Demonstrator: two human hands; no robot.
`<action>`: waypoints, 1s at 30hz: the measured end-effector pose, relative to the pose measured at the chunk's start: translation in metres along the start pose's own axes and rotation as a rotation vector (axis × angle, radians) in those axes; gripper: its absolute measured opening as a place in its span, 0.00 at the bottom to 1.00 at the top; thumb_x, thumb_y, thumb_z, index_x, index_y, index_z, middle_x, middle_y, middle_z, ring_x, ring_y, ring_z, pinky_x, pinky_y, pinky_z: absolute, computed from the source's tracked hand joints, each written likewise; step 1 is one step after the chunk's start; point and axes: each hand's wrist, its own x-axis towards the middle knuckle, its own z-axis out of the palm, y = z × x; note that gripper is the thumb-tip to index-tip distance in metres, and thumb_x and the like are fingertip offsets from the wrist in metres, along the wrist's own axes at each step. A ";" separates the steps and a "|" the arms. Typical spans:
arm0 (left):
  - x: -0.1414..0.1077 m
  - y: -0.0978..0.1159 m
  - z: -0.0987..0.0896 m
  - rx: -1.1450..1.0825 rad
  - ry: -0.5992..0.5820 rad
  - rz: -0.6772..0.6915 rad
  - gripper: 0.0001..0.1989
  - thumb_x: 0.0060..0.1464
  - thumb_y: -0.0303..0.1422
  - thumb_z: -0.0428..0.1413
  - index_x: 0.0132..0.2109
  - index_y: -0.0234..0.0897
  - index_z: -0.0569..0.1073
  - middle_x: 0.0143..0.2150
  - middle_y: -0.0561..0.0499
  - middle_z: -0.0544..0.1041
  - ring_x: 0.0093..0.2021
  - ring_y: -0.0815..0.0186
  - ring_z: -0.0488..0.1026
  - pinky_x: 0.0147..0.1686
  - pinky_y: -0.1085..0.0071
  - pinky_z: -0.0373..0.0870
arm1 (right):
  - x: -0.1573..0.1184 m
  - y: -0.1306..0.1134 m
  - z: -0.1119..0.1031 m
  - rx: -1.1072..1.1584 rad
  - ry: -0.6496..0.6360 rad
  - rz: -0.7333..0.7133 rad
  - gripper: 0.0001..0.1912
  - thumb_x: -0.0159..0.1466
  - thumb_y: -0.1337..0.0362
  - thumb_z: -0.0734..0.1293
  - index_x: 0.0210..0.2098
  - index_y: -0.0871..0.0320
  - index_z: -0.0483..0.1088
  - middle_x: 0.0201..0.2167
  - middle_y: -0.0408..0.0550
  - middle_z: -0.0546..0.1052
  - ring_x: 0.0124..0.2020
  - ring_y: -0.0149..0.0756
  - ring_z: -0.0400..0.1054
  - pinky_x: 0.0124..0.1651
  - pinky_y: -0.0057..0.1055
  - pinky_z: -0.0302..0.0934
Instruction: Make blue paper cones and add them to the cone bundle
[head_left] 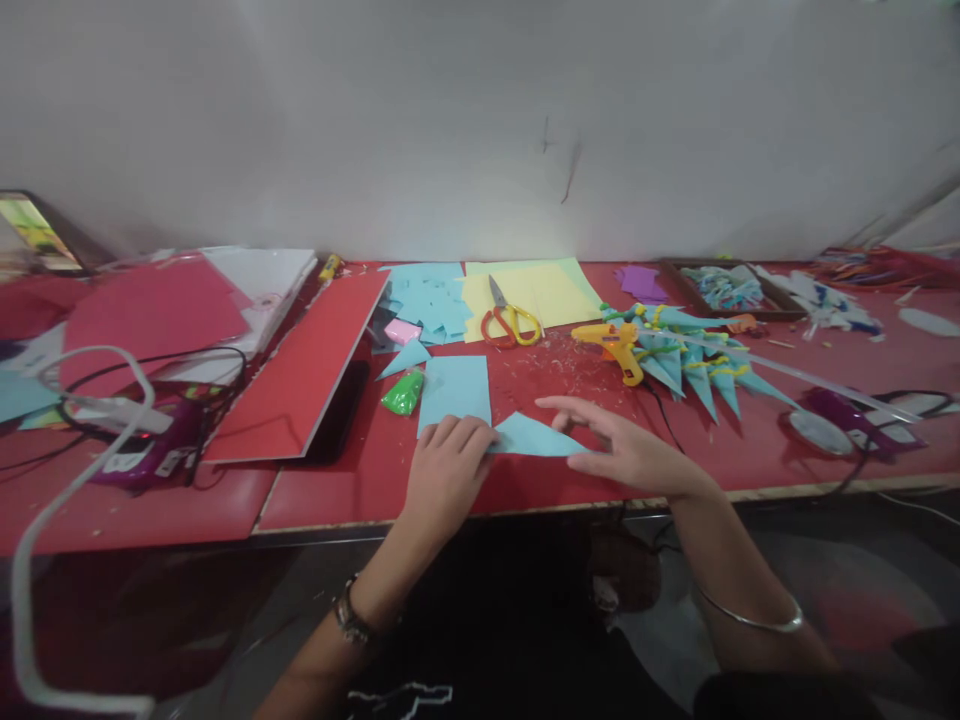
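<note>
A piece of folded light-blue paper (pixel 536 438) lies near the table's front edge, tapering to a point on the right. My left hand (pixel 452 462) has its fingers curled round the left end of this paper, and the fingertips are partly hidden. At the pointed end is my right hand (pixel 630 445), its index finger and thumb spread apart, the thumb by the paper's tip. Behind my left hand is a flat blue paper square (pixel 455 388). Beside the square sit a green packet (pixel 403 393) and a small folded blue triangle (pixel 405 358).
Scissors (pixel 510 318) rest on yellow paper (pixel 559 290). A yellow glue gun (pixel 616 348) with a long clear stick lies before a cluster of folded blue cones (pixel 701 365). To the left, a red board (pixel 300 370) leans at a slant near a purple power strip (pixel 154 445).
</note>
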 end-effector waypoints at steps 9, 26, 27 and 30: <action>-0.002 -0.015 -0.006 -0.765 0.056 -0.061 0.02 0.52 0.27 0.49 0.33 0.36 0.66 0.31 0.51 0.71 0.33 0.70 0.68 0.33 0.74 0.65 | -0.004 0.014 0.020 0.112 0.190 -0.124 0.27 0.55 0.52 0.63 0.53 0.50 0.59 0.55 0.50 0.61 0.57 0.40 0.53 0.56 0.43 0.51; -0.016 -0.024 0.006 -0.166 -0.090 0.143 0.15 0.52 0.25 0.49 0.46 0.41 0.69 0.44 0.49 0.71 0.42 0.64 0.65 0.40 0.67 0.62 | 0.004 0.034 0.073 -0.535 0.556 -0.240 0.19 0.61 0.73 0.54 0.41 0.52 0.72 0.42 0.48 0.74 0.44 0.36 0.66 0.45 0.37 0.62; -0.018 -0.026 0.009 -0.147 -0.127 0.164 0.15 0.52 0.23 0.48 0.45 0.41 0.70 0.42 0.49 0.72 0.42 0.64 0.66 0.40 0.67 0.62 | 0.003 0.037 0.075 -0.580 0.516 -0.232 0.20 0.60 0.75 0.54 0.41 0.53 0.72 0.42 0.47 0.74 0.44 0.36 0.65 0.45 0.37 0.61; -0.026 -0.033 0.018 -0.125 -0.200 0.169 0.16 0.51 0.22 0.48 0.45 0.42 0.70 0.41 0.50 0.74 0.41 0.65 0.69 0.39 0.66 0.63 | 0.000 0.046 0.080 -0.651 0.394 -0.200 0.24 0.54 0.80 0.54 0.42 0.55 0.71 0.42 0.47 0.74 0.44 0.36 0.65 0.46 0.36 0.61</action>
